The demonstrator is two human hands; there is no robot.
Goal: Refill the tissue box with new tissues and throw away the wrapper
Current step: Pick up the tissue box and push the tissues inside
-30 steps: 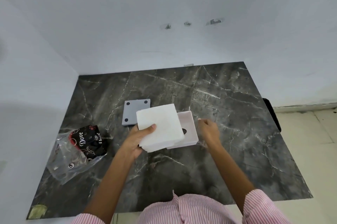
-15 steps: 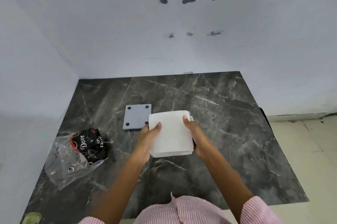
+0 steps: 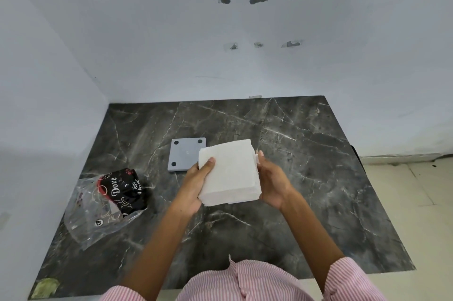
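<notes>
The tissue stack [image 3: 229, 173], a thick white square pile, is held above the dark marble table [image 3: 318, 178] between both hands. The left hand [image 3: 196, 185] has its grip closed on the stack's left edge, thumb pressed on the top sheet and fingers tucked beneath. The right hand [image 3: 272, 180] has its grip closed on the right edge, fingers wrapped under and a fingertip showing at the far right corner. Just left of the stack, and partly hidden behind its far left corner, a grey square plate [image 3: 185, 154] with four dark dots lies flat on the table. Further left of the stack, well apart from it, the clear plastic wrapper [image 3: 98, 212] with black and red "Dove" print lies crumpled near the table's left edge. The tissue box itself is hidden under the stack, apart perhaps from a thin white sliver at the stack's right edge.
</notes>
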